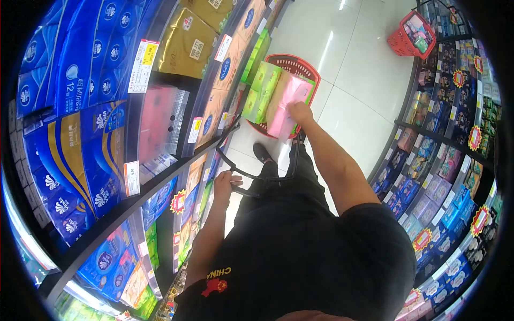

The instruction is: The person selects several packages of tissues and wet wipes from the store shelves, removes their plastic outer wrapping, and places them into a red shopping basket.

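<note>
A red basket (308, 67) stands on the floor before me, with green packs (262, 88) and a pink pack (286, 104) in it. My right hand (301, 113) reaches over the basket with its fingers closed on the pink pack, near the pack's right side. Lower left, my left hand (225, 186) is closed around the black handle (235, 170), which extends up toward the basket.
Shelves with blue tissue packs (64, 155) and price tags (143, 64) rise close on the left. Across the tiled floor (358, 85), more shelves of small packs (428, 198) line the right. A second filled red basket (399, 43) sits at the upper right.
</note>
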The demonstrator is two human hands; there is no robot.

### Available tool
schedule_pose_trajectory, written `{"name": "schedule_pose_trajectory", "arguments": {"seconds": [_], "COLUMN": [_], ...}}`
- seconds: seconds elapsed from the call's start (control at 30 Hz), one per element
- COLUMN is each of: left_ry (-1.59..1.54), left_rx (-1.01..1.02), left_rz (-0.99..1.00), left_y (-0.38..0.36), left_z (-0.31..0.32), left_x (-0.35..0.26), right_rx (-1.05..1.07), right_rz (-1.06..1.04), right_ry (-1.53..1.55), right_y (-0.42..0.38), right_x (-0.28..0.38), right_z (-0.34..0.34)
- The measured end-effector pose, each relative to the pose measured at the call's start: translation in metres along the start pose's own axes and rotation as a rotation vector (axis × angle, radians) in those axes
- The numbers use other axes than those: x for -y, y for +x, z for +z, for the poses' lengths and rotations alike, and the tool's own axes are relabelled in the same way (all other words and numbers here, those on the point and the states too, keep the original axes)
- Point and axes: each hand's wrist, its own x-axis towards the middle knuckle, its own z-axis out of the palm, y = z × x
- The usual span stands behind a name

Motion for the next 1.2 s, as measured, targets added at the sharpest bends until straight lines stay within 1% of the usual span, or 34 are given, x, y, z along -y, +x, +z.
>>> {"name": "schedule_pose_trajectory", "arguments": {"seconds": [0.07,0.17,0.27,0.3,0.37,0.47,0.57,0.67,0.77,0.87,0.97,1.07,1.2], "left_ry": [-0.009,-0.042,-0.009,0.029,0.059,0.068,0.050,0.044,0.040,0.038,0.047,0.047,0.045], "left_rx": [0.001,-0.001,0.008,-0.020,-0.009,0.004,0.006,0.009,0.012,0.000,0.008,0.014,0.007], "left_rz": [0.002,0.004,0.013,-0.020,-0.013,-0.016,-0.018,-0.010,0.007,0.018,0.032,0.035,0.021], "left_y": [0.000,0.005,0.007,0.005,0.005,0.006,0.008,0.008,0.011,0.011,0.015,0.016,0.016], "left_z": [0.001,-0.001,-0.003,0.000,0.001,0.000,0.003,0.006,0.003,0.005,0.002,0.003,0.003], "left_x": [0.000,0.007,0.014,0.010,0.008,0.004,0.001,0.001,0.004,0.003,0.008,0.008,0.006], "right_rx": [-0.042,-0.014,-0.070,-0.077,-0.093,-0.081,-0.040,-0.015,-0.197,-0.322,-0.227,-0.246,-0.172], "right_rz": [0.049,0.011,-0.015,0.027,0.113,0.110,0.150,0.086,0.039,0.056,0.074,0.116,0.220], "right_ry": [0.026,-0.111,-0.128,-0.112,-0.080,-0.099,-0.011,-0.036,0.118,0.529,0.713,0.940,0.969], "right_y": [0.007,0.006,0.010,0.012,0.017,0.028,0.023,0.012,0.016,-0.005,-0.024,-0.026,-0.017], "right_x": [0.000,0.014,0.029,0.035,0.045,0.036,0.037,0.038,0.010,-0.012,-0.031,-0.041,-0.036], "right_z": [0.011,0.001,0.000,0.001,0.005,0.018,0.008,-0.007,0.013,0.021,0.010,0.008,-0.009]}}
